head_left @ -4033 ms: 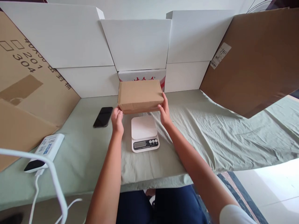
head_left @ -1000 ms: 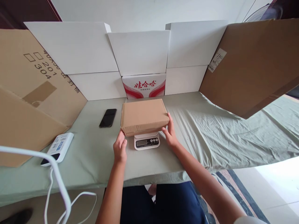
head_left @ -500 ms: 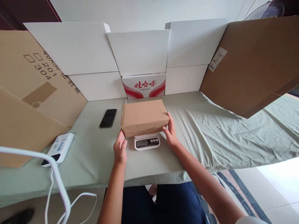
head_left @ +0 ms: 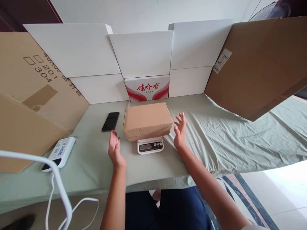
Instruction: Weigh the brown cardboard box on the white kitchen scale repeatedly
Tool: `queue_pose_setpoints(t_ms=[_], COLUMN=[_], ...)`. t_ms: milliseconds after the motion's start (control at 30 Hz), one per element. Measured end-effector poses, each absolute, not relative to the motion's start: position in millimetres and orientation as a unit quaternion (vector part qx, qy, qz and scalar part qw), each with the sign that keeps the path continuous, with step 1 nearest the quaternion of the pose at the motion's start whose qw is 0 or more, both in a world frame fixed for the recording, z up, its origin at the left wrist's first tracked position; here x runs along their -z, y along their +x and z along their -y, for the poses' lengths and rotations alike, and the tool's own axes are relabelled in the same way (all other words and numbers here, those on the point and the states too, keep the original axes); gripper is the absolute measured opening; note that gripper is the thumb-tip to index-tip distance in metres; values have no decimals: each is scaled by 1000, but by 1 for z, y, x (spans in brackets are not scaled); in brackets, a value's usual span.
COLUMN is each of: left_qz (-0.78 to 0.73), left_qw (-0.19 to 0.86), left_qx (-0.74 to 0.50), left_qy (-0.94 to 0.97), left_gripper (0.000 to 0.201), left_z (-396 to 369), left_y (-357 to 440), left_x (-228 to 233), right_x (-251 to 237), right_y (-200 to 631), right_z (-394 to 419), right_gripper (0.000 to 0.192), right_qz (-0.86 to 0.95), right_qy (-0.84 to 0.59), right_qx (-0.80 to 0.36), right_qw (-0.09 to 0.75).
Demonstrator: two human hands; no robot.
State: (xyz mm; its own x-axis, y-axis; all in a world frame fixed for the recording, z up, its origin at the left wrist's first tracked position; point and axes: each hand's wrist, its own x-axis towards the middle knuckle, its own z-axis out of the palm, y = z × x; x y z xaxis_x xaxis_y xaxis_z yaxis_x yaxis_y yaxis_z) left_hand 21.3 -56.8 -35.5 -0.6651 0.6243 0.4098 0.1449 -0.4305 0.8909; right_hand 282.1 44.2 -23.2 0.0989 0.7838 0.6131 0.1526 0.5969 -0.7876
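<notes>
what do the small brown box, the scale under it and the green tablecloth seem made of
Small brown box: cardboard, matt; its folded edges and creased front suggest it.
Scale: probably hard plastic, white and smooth, going by its rounded, moulded-looking corners.
Green tablecloth: thin fabric, matt; it wrinkles softly at right, but the fibre is unclear.

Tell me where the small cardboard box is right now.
In the head view, the small cardboard box sits near the centre on the white scale, between the left hand and right hand, right of the black phone.

scale [head_left: 151,146] partly hidden under cardboard box [head_left: 147,118]; display [head_left: 145,147] unreadable; printed carton [head_left: 42,95] cut off left.
</notes>
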Motion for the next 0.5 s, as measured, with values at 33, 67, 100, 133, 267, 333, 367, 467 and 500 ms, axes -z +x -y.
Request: queue_pose_setpoints(t_ms=[33, 67, 100, 133, 267, 333, 367, 467, 500], left_qz=[-511, -512, -514, -516, -516, -513, -509, -493, -488], left_qw=[165, 170, 173, 174, 179, 186, 190, 203, 207], left_qx=[-756, -756, -755, -754, -754, -754, -755, -760, -760], left_qy=[374, 371, 369, 368, 365, 366, 366, 371, 376], left_gripper=[68, 68, 67, 67, 64, 63, 63, 63, 63], left_z=[56, 56, 55, 55, 54, 53, 53, 53, 53], left_y=[21, 21, 21, 21, 23, 23, 24, 24, 24], left_x=[36, 36, 37, 37, 38, 38, 39, 40, 41], right_x=[23, 23, 23, 22, 23, 24, 24, 26, 27], right_y=[282, 281, 281, 281, 280, 280, 280, 280, 280], right_z=[-44, -43, -43, -42, -42, -42, -43, -44, -44], right_gripper=[64, 65, 65, 65, 65, 64, 63, 62, 62], right_qz=[625, 626, 628, 629, 633, 635, 635, 639, 641], right_qy=[-375, -375, -376, -376, -370, -366, -365, -363, -362], right_qx=[-249, -252, -256, -260, -273, -280, -283, -292, -295], right_qw=[638, 635, 632, 629, 623, 620, 619, 612, 609])
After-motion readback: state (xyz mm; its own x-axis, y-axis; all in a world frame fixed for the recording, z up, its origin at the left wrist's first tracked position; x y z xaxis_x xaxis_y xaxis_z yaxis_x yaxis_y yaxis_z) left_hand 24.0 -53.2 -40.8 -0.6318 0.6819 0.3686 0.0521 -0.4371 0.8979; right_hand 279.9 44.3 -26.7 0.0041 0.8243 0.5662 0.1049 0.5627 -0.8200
